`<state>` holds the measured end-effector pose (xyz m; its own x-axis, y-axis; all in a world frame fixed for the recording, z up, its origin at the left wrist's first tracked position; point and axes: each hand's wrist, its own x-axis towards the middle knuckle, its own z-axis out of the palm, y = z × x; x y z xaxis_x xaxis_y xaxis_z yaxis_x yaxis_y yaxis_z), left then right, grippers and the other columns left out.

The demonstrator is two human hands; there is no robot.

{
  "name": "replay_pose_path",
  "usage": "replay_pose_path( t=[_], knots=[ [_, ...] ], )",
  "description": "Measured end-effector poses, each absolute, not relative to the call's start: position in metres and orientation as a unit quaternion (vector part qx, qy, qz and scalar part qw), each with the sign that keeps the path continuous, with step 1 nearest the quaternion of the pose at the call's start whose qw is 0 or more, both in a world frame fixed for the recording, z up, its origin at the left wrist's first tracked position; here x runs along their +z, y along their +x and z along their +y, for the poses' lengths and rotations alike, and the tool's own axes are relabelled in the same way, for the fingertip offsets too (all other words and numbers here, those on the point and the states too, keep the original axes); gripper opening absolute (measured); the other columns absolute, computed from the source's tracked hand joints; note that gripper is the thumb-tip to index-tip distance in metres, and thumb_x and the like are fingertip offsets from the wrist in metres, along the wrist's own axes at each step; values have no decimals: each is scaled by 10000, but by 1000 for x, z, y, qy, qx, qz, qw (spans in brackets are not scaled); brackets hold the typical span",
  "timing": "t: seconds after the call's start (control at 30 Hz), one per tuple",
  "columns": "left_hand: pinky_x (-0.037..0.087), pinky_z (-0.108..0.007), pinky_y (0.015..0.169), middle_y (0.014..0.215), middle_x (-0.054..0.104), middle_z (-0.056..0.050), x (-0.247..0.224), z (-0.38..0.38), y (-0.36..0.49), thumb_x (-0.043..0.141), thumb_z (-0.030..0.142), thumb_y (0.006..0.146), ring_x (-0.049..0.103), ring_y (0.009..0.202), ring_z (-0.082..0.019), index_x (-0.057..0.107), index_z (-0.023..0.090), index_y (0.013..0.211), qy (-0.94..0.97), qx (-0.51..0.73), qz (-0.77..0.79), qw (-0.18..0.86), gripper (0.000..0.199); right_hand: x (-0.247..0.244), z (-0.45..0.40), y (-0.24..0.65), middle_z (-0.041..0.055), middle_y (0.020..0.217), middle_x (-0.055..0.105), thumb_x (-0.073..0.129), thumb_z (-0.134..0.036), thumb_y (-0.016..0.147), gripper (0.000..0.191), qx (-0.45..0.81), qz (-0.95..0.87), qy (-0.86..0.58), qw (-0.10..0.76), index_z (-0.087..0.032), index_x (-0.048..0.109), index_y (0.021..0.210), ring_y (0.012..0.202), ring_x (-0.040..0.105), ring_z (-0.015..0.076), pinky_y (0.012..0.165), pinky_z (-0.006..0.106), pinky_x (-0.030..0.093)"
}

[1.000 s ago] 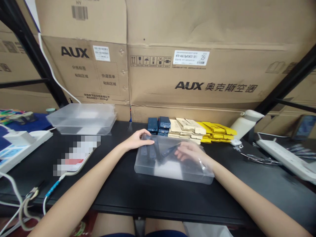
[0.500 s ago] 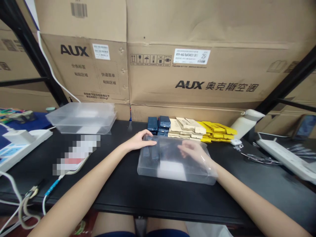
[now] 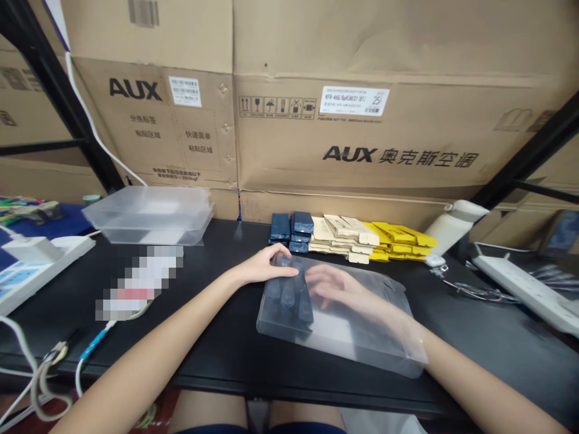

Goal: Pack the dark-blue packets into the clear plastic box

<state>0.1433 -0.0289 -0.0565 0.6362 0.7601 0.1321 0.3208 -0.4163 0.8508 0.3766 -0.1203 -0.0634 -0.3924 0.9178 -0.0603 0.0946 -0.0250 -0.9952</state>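
Observation:
My left hand (image 3: 271, 265) grips the upper left corner of a clear plastic box (image 3: 362, 355), with its thumb across the edge. Several narrow dark blue packets (image 3: 287, 294) show through the plastic at the box's left end. My right hand (image 3: 335, 283) shows through the plastic, its forearm passing over the box's right end. Its fingers are stretched towards the blue packets, apart, with nothing visible in them. Behind the box stand dark blue packets (image 3: 302, 223), stacked beige packets (image 3: 346, 232) and yellow packets (image 3: 402, 238).
Nested clear trays (image 3: 149, 214) sit at the back left. A blurred-out phone-like item (image 3: 140, 283) with a cable lies nearer. Power strips (image 3: 525, 289) flank the black table on both sides. A white bottle (image 3: 456, 226) leans at the back right, before cardboard (image 3: 384, 48).
The box has turned clockwise, its right end coming nearer me. The blue packets inside now show further down its left end. My right hand has shifted slightly left and its fingers have opened.

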Motion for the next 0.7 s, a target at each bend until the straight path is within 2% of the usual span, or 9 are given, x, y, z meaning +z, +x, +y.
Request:
replay_pose_path(
  t=[0.13,0.23,0.37,0.53,0.6,0.7],
  knots=[
    [361,-256,643,788,508,22,-56,-30,144,755,487,676,437,709,-130,596,188,952,794,259,339,433,436,-68,-122,379,101,1487,406,783,-279,749,648,582,-624,-388,348,-289,482,1322,1009,638,158,738,259,578],
    [377,-261,659,805,524,16,-56,-31,145,753,475,679,455,723,-134,587,184,952,791,252,329,451,432,-68,-126,373,79,1553,295,811,-222,703,867,563,-655,-378,334,-367,367,1434,1025,619,160,703,236,580],
    [413,-279,708,879,573,-6,-55,-32,144,755,490,683,513,785,-155,578,192,969,802,235,306,456,449,-65,-132,362,86,1454,434,827,-196,659,932,519,-670,-408,340,-363,363,1450,951,632,154,629,210,568],
    [451,-337,840,1047,612,-40,-51,-37,143,838,464,589,567,967,-217,586,219,1056,810,188,269,485,585,-62,-134,358,66,1193,627,837,-207,633,851,501,-677,-430,325,-299,449,1386,837,658,153,582,214,548],
    [460,-348,859,1080,618,-48,-50,-38,142,851,446,573,575,994,-228,588,223,1075,808,181,268,493,609,-62,-134,359,55,1101,663,839,-213,632,813,491,-681,-437,322,-283,482,1359,842,659,169,597,231,551],
    [461,-359,913,1159,611,-65,-49,-37,140,862,399,572,578,1064,-237,583,228,1131,793,176,258,522,648,-62,-134,361,76,1138,661,846,-237,632,778,468,-692,-450,315,-270,516,1336,926,663,212,618,256,558]
  ],
)
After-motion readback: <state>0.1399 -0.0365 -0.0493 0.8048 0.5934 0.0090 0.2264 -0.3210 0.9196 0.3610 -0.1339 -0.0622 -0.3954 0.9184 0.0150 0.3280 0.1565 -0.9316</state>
